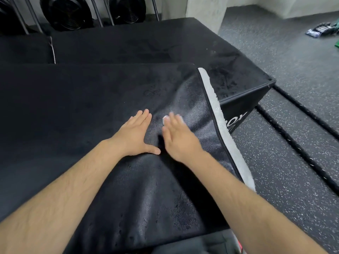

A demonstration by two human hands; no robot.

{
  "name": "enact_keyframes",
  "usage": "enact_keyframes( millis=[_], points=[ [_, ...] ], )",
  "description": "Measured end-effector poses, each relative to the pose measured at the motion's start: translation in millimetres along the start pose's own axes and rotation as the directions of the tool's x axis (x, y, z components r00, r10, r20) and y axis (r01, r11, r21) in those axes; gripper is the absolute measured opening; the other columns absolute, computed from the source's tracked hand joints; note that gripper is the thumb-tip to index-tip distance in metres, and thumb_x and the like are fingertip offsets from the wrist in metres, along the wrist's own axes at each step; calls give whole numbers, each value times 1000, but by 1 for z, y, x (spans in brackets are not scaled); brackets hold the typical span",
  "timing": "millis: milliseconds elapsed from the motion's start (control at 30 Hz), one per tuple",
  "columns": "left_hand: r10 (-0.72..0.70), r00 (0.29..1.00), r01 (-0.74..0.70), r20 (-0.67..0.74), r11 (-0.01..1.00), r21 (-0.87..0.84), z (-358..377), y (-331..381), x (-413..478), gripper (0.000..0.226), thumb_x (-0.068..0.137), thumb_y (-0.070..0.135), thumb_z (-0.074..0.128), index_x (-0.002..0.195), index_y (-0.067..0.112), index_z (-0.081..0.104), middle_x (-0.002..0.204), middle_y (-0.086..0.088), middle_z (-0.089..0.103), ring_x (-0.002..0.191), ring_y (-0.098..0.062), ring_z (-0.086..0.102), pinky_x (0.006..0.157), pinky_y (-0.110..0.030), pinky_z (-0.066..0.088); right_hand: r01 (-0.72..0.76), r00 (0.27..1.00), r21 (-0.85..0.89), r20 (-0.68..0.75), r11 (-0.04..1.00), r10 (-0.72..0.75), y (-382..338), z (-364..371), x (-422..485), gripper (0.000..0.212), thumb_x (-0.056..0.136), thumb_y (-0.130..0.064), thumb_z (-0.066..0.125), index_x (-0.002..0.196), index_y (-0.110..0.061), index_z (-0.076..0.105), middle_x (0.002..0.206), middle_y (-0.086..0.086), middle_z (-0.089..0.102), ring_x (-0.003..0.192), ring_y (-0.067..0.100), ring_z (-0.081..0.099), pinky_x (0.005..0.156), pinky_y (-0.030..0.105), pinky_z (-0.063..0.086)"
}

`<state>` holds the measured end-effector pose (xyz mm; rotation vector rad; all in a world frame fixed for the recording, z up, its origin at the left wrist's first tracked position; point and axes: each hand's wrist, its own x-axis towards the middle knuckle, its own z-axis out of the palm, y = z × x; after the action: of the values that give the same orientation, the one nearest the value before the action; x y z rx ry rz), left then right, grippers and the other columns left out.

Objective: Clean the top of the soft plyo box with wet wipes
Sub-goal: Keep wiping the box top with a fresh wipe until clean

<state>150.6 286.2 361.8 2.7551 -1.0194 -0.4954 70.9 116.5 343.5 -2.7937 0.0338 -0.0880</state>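
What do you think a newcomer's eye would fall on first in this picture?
Two bare forearms reach to mid-frame: the left hand lies flat on the black soft plyo box, and beside it the right hand presses a white wet wipe onto the same top. Next comes the pale fuzzy strip down the box's right edge, bright against the black cover.

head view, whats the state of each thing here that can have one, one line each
left hand, flat on the box top, fingers straight
right hand, fingers straight, pressing the wet wipe, blurred
wet wipe, mostly hidden under the right fingers
soft plyo box top, shiny around the hands, dull farther left
white fuzzy strip, exposed along the right edge
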Motion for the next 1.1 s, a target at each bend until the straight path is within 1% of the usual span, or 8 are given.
enact_keyframes(
  millis=[100,200,267,467,767,933,1033,1100],
  points=[
    [-7,1000,7,15,1000,-6,0,0,0,135,68,82,63,158,14,-12,163,2,-23,150,-14,-21,124,-33,-5,-158,987,-33,31,987,159,15,-7,19,57,110,-31,17,158,-1,18,167,17,10,155,33,5,126,39,1],
    [-9,1000,9,-1,1000,-14,2,-1,0,137,66,83,63,158,14,-11,164,2,-22,150,-14,-20,124,-34,-5,-25,998,-90,47,996,30,2,8,-4,72,101,-40,1,157,2,20,165,19,15,153,35,10,126,42,4],
    [-8,1000,8,-12,1000,-16,2,-1,0,136,66,83,63,158,15,-10,164,2,-21,151,-14,-20,124,-34,-5,21,998,-85,52,996,-17,9,2,-5,70,103,-40,4,156,1,24,165,19,18,153,34,12,126,40,5],
    [-20,1000,20,11,999,-25,-4,3,0,134,67,79,67,159,17,-7,165,4,-19,151,-12,-17,123,-31,-4,-250,966,-114,44,962,256,29,-9,52,61,108,-36,17,157,1,20,166,20,13,153,35,9,125,45,6],
    [-51,999,52,19,998,-34,-10,5,2,139,57,81,72,159,20,0,167,6,-7,153,-14,-9,122,-39,9,31,997,-120,78,992,-21,-9,10,23,58,110,-31,18,158,0,13,168,16,5,155,29,-1,126,39,-4],
    [-65,997,66,30,998,-17,-17,7,4,143,51,81,76,159,21,4,166,5,6,152,-16,2,120,-41,17,25,995,-74,93,997,-18,-20,11,47,56,109,-28,18,159,-2,13,168,13,4,156,26,-3,126,38,-5],
    [-64,997,65,30,998,-23,-15,8,0,139,55,78,76,159,24,1,166,6,-1,152,-15,-3,121,-41,14,120,992,-99,59,988,-115,-17,10,25,56,108,-26,17,158,-1,17,167,15,11,155,27,4,126,37,-2],
    [-75,996,76,43,997,-22,-16,8,-1,138,58,80,73,159,22,1,166,8,-7,152,-14,-8,121,-40,10,68,996,-122,59,990,-61,5,-2,40,53,109,-25,19,157,-2,21,166,15,15,154,29,10,126,36,3]
  ],
)
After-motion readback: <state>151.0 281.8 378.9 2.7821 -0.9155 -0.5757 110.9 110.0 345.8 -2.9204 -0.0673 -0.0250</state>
